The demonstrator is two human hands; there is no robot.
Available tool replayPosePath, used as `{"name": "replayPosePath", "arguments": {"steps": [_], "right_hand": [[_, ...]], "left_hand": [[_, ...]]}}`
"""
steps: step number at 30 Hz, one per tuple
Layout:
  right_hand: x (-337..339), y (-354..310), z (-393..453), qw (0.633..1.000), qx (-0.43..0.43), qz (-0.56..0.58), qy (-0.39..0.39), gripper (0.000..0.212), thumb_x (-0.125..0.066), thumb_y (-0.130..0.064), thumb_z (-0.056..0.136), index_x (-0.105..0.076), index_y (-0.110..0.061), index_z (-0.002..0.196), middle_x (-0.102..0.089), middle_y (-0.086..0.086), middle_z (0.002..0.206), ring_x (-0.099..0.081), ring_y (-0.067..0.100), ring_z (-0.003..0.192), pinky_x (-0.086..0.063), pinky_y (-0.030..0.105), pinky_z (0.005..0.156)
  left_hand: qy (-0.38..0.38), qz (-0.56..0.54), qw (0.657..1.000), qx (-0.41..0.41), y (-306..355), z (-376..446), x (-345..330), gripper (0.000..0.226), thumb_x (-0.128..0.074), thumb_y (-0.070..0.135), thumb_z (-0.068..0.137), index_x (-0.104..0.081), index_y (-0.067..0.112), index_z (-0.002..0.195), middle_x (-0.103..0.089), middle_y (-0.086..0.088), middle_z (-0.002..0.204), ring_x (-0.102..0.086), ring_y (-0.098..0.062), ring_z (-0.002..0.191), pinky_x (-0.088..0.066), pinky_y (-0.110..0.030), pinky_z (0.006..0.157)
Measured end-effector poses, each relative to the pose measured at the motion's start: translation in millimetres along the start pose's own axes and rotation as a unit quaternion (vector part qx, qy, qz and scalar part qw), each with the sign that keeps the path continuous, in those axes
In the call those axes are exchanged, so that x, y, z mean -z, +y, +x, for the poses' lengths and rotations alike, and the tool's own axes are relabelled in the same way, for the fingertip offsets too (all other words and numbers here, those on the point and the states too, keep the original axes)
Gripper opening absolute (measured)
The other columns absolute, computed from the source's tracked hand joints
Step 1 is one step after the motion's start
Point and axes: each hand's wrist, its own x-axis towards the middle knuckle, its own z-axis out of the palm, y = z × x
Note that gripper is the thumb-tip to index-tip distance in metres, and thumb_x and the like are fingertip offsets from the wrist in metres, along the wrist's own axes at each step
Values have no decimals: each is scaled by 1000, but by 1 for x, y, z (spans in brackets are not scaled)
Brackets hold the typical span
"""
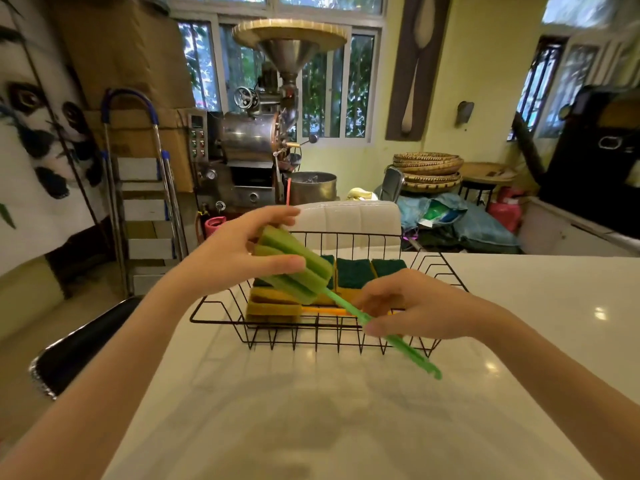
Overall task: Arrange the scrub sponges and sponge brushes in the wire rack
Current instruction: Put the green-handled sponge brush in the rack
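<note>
both hands up over black wire rack [221, 308] on white counter [519, 306]. left hand [239, 252] fingers spread round foam head of green sponge brush [298, 271], thumb under, forefinger over top. right hand [412, 306] pinching brush's thin green handle, tail end poking out below fingertips toward onlooker. brush tilted, held above rack, just beyond right knuckles. scrub sponges [353, 271] inside rack under left fingers: green-topped ones at back, yellow ones nearer front.
</note>
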Motion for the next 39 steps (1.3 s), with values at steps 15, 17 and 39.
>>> {"name": "replayPosePath", "arguments": {"steps": [15,17,39], "right_hand": [[-4,-7,38,825,64,494,268,18,-58,-2,83,-63,-12,97,-75,6,89,-71,19,89,-58,26,73],[-9,-4,40,816,58,505,275,18,-58,-2,82,-63,-12,96,-75,6,90,-71,19,91,-58,25,74],[30,49,18,991,-37,-86,101,59,-72,-26,74,-44,-33,126,-45,-17,114,-45,0,100,-40,15,85]], "left_hand": [[-81,-239,953,168,-7,29,-40,32,-51,23,86,-59,16,116,-70,-4,109,-67,-18,98,-56,-28,82],[-83,-241,956,148,-11,24,-37,28,-54,18,83,-63,15,109,-73,-5,102,-69,-18,92,-58,-25,73],[-106,-16,981,160,-64,27,-14,22,-62,11,79,-69,28,91,-75,13,76,-68,-3,73,-51,-10,60]]}}
